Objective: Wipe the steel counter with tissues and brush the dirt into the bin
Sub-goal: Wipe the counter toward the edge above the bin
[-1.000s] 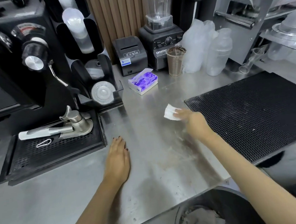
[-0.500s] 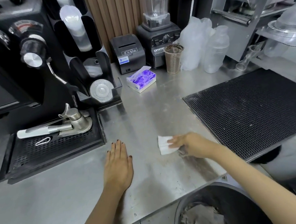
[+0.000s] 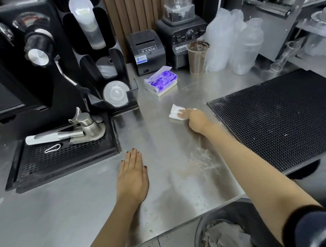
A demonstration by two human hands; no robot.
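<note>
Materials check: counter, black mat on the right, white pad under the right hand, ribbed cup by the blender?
Counter: stainless steel, brushed, dull streaky reflections. Black mat: probably rubber or soft plastic, matte, fine grid texture. White pad: folded tissue paper, soft edges. Ribbed cup: thin see-through plastic, brown residue at rim.

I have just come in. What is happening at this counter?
A person is wiping the steel counter. The right hand presses a white tissue onto it, beside the black mat. The left hand lies flat on the counter, holding nothing. A patch of pale dirt lies near the front edge, not yet brushed into the bin below.
</note>
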